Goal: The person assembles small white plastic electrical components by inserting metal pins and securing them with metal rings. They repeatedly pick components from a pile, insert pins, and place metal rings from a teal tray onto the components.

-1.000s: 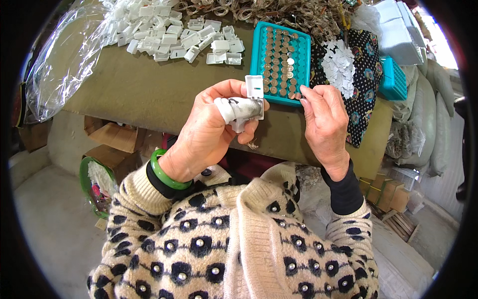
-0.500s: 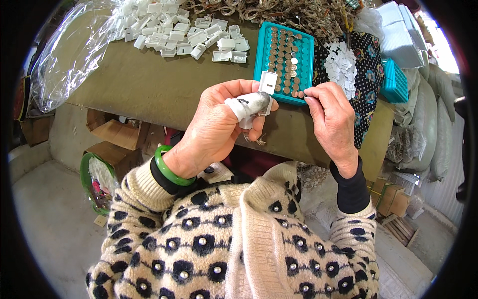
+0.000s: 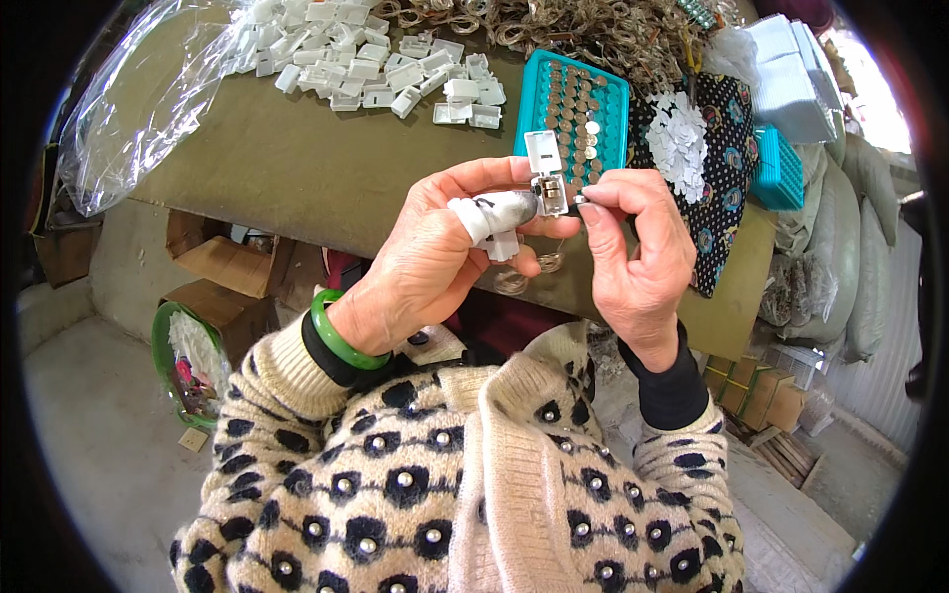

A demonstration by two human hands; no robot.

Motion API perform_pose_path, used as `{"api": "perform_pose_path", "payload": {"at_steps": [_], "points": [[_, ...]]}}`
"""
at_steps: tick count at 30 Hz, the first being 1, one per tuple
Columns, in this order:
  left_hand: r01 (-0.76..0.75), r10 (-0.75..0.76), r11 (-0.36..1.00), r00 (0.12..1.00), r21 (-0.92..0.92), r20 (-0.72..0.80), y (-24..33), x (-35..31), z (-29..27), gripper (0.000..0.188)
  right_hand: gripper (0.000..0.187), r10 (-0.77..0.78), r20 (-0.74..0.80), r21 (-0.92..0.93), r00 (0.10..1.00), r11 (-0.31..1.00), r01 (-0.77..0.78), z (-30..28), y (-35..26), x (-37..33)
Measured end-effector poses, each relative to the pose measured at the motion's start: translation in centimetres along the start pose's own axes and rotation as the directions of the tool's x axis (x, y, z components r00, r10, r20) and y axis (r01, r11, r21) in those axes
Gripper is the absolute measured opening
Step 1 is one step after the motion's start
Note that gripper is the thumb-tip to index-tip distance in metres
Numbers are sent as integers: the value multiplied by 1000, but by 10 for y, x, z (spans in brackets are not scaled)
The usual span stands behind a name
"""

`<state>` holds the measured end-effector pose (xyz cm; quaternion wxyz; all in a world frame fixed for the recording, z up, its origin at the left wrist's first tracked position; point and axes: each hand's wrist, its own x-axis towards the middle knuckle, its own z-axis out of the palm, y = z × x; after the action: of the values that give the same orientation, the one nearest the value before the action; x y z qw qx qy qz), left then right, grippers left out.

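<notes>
My left hand (image 3: 405, 242) holds a small white plastic battery case (image 3: 544, 151) with its hinged lid swung up. Shiny button cells sit inside the case's compartment. White tape, darkened at the tip, wraps the left thumb (image 3: 497, 213). Thin clear wire (image 3: 512, 281) dangles below the fingers. Close to the case's right side, my right hand (image 3: 645, 247) pinches a small silvery button cell (image 3: 580, 199) between thumb and forefinger. Just beyond both hands lies a teal tray (image 3: 615, 124) with rows of button cells, partly hidden by the hands.
White plastic cases (image 3: 366, 71) lie heaped at the back left beside clear plastic film (image 3: 129, 119). Bundled wires (image 3: 603, 30) fill the back. White flakes (image 3: 676, 138) rest on dark patterned cloth (image 3: 733, 148) at right, near another teal tray (image 3: 778, 168). A green-rimmed basket (image 3: 163, 341) stands below left.
My right hand has moved left from the tray's near corner to the case, carrying a button cell. The case has shifted slightly right and turned, so its inside now shows.
</notes>
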<state>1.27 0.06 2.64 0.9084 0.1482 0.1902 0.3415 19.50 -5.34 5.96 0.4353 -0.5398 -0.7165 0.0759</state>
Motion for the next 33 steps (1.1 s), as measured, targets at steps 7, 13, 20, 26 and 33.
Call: {"api": "perform_pose_path", "payload": {"at_steps": [7,13,20,26,33], "points": [[-32,34,998,999,-47,43,-3,0,-11,24,17,-120,-71,-76,990,991,114,19,0,6],[-93,90,993,995,78,40,-7,1,-15,28,17,-181,-9,-123,983,976,178,20,-1,11],[-82,79,987,996,135,27,-5,-1,-19,25,20,-125,212,29,969,992,122,9,-1,19],[-135,130,969,991,205,40,-3,-6,-5,19,16,442,436,729,784,338,-595,4,-10,10],[-181,173,959,983,220,57,-6,-11,0,17,32,479,516,791,710,53,-610,10,-14,6]]}}
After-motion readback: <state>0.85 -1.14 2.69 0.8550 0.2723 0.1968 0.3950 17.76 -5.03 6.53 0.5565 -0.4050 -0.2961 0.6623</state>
